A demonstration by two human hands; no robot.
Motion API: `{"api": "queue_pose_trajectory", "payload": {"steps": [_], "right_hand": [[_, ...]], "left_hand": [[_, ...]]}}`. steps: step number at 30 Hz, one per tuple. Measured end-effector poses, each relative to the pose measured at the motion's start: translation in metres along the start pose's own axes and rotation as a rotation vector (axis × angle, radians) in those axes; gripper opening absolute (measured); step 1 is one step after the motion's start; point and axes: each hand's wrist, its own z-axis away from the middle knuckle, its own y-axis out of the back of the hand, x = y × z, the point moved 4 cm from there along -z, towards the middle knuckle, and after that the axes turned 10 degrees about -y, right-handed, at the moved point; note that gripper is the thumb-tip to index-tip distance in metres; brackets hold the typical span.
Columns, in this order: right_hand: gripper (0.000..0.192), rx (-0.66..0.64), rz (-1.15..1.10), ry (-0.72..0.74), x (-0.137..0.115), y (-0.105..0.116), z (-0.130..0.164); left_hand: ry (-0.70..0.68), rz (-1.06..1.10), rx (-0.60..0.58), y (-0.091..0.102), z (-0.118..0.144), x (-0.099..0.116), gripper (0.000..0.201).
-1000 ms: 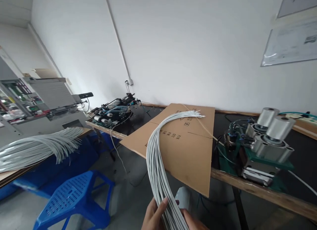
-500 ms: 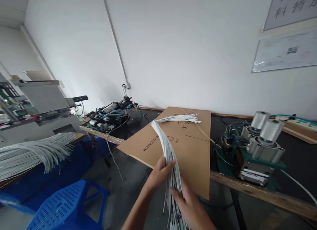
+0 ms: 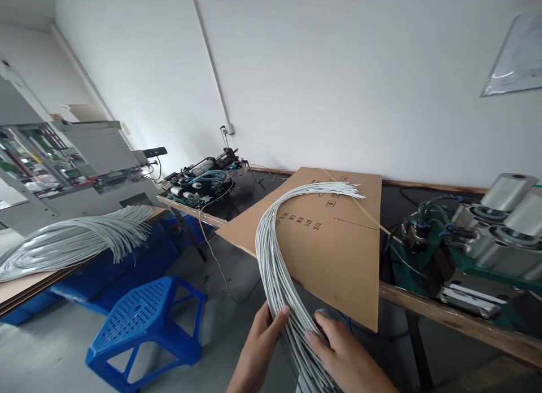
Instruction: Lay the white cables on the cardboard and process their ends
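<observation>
Wires (image 3: 269, 246) curve in a pale bundle, far ends over the cardboard (image 3: 339, 269) on the dark worktop (image 3: 273, 182). Lower down, left hand (image 3: 261, 339) and right hand (image 3: 342, 348) each keep a closed grip around them.

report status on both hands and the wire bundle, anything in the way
Left hand and right hand gripping wire bundle. Far end curves over cardboard. Nothing visibly blocking bundle.

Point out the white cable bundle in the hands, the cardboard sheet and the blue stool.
White cable bundle (image 3: 269, 252): head view, on its curved stretch.
Cardboard sheet (image 3: 334, 263): head view, on its bare brown surface.
Blue stool (image 3: 134, 315): head view, on its perforated seat.
</observation>
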Motion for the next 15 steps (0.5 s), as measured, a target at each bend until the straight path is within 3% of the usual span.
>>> {"api": "queue_pose_trajectory", "payload": {"steps": [3,8,15], "right_hand": [[0.06,-0.047,0.061,0.042,-0.011,0.004,0.0],[0.027,-0.065,0.07,0.103,-0.022,0.005,-0.003],[0.032,-0.12,0.061,0.063,-0.019,0.014,0.0]], "left_hand": [[-0.034,0.049,-0.012,0.001,0.001,0.003,0.047],[0.005,0.17,-0.059,0.001,0.002,-0.001,0.043],[-0.002,0.216,-0.064,0.0,0.004,-0.006,0.036]]}}
